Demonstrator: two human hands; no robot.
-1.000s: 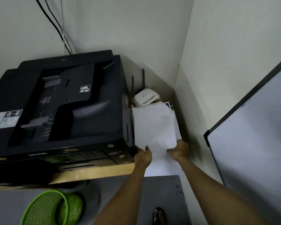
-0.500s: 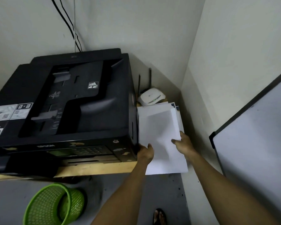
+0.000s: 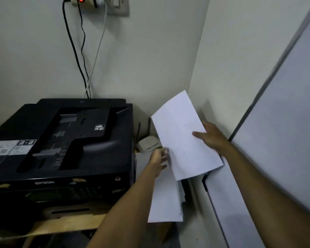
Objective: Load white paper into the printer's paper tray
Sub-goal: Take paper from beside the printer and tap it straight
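A black printer (image 3: 64, 140) stands on a wooden shelf at the left. To its right lies a stack of white paper (image 3: 166, 203). My right hand (image 3: 211, 136) grips a bunch of white sheets (image 3: 183, 136) by their right edge, lifted and tilted above the stack. At the left edge of the lifted sheets is my left hand (image 3: 158, 158), blurred, with its fingers apart and touching the paper's side. The printer's paper tray is not visible.
A white router (image 3: 149, 144) with two antennas sits behind the stack in the corner. Cables (image 3: 82, 56) run from a wall socket (image 3: 97, 4) down to the printer. A whiteboard (image 3: 284, 131) leans at the right. The wooden shelf's edge (image 3: 66, 224) juts out at the bottom left.
My right hand has lifted a bunch of sheets off the stack and tilted them up. The left hand has let go of the stack's edge. The camera has tilted upward.
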